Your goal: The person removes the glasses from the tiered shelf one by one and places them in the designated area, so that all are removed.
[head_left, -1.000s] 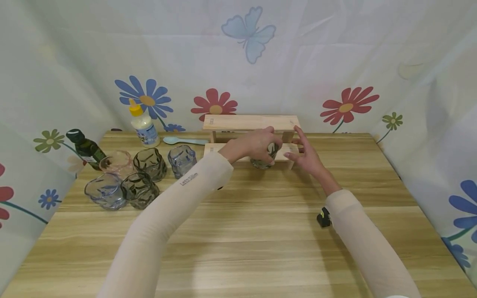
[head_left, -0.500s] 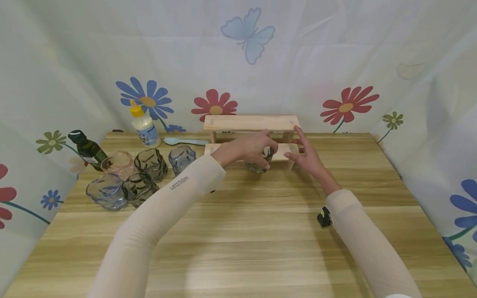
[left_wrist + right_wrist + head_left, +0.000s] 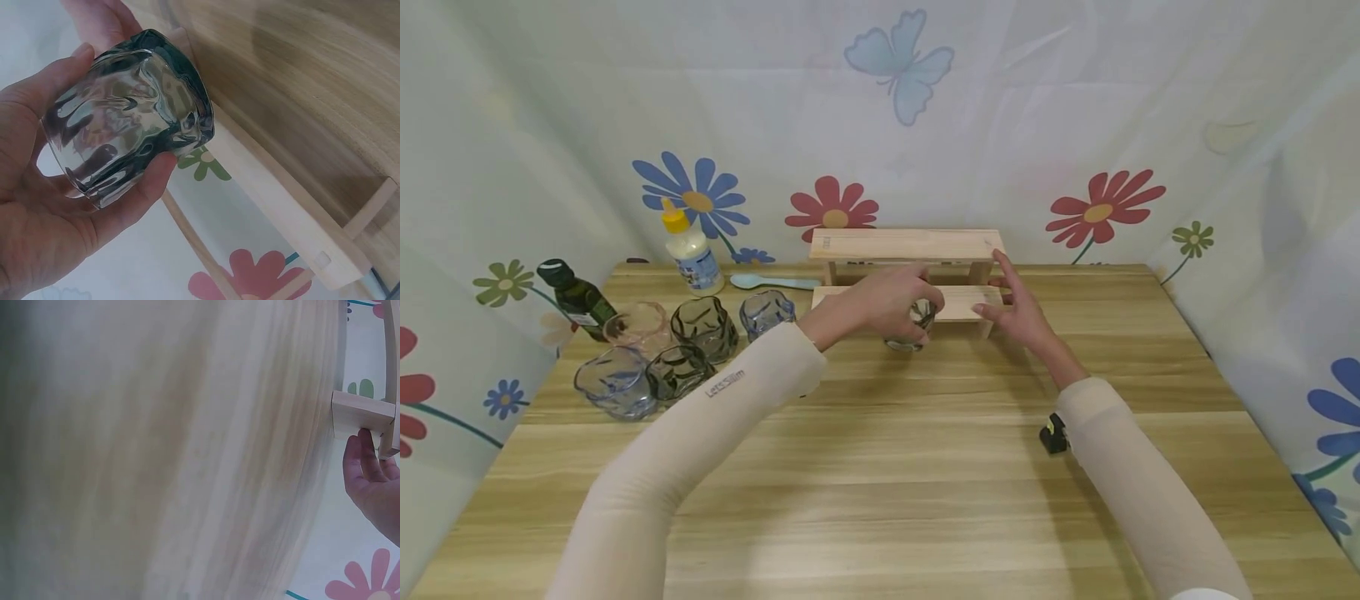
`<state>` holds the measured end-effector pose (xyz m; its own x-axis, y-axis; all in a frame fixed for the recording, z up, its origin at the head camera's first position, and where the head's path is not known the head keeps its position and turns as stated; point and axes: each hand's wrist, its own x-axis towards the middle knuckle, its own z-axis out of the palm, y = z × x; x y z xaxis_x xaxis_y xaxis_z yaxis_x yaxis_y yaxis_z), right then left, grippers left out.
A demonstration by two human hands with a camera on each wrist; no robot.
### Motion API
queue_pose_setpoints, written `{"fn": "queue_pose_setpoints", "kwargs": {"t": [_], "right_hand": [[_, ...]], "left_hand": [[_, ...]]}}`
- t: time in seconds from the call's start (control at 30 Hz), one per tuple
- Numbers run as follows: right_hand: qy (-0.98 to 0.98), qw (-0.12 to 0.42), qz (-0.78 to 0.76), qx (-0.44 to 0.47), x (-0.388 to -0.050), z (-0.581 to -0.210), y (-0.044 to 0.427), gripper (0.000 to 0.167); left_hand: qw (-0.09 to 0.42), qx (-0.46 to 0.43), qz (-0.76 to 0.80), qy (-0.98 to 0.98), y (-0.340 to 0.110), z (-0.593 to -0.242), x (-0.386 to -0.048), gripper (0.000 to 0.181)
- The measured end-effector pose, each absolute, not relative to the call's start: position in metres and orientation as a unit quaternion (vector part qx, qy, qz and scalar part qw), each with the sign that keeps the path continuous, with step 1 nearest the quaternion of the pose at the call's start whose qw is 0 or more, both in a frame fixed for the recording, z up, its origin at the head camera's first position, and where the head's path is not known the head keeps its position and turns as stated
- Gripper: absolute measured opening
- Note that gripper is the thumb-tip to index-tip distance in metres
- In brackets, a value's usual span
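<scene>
My left hand grips a dark grey-green wavy drinking glass, fingers on one side and thumb on the other. In the head view, the glass is partly behind the fingers, at the front of the lower shelf of a two-tier wooden rack. Whether its base touches anything I cannot tell. My right hand touches the rack's right end, index finger up at the top shelf and thumb at the lower one. The right wrist view has its fingertips against a wooden part of the rack.
Several wavy glasses stand at the left, among them a pink one and a blue one. Behind them are a dark green bottle, a yellow-capped bottle and a light-blue spoon. A small black object lies beside the right sleeve.
My left hand has moved leftward along the lower shelf with the glass in its grip. The right hand stays at the rack's right end.
</scene>
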<state>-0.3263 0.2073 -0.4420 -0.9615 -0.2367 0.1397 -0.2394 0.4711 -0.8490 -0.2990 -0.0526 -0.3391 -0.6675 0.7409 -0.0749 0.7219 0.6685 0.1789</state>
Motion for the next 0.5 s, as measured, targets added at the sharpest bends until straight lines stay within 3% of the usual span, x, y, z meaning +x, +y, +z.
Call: {"fn": "queue_pose_setpoints", "kwargs": {"t": [0.5], "right_hand": [[-0.854,-0.002,0.503,0.135,-0.326,-0.44,0.207,0.096]], "left_hand": [[0.074,0.364,0.079,0.925,-0.092,-0.342,-0.274,0.052]]}}
